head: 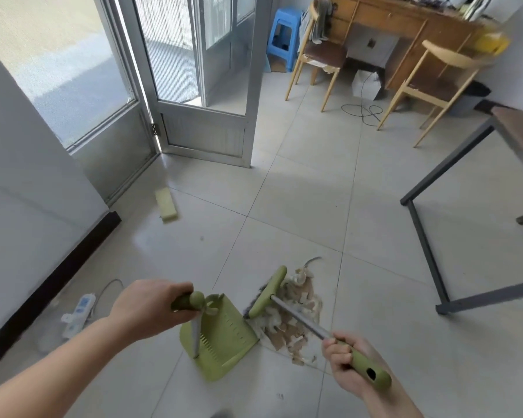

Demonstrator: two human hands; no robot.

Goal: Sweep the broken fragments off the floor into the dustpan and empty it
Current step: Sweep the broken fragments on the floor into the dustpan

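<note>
A pile of pale and brown broken fragments (293,321) lies on the tiled floor just below centre. My left hand (151,309) grips the green top of the dustpan handle; the green dustpan (224,336) rests on the floor with its mouth facing right, touching the pile's left edge. My right hand (344,363) holds the green grip of the broom (372,371). Its metal shaft crosses over the pile, and the green broom head (267,291) sits at the pile's far left side, close to the dustpan's upper right corner.
A white power strip (79,315) with a cable lies on the floor at left near the dark skirting. A yellow-green sponge block (166,205) lies near the open metal door (206,128). A grey table frame (429,236) stands right; wooden chairs (320,52) and a desk stand beyond.
</note>
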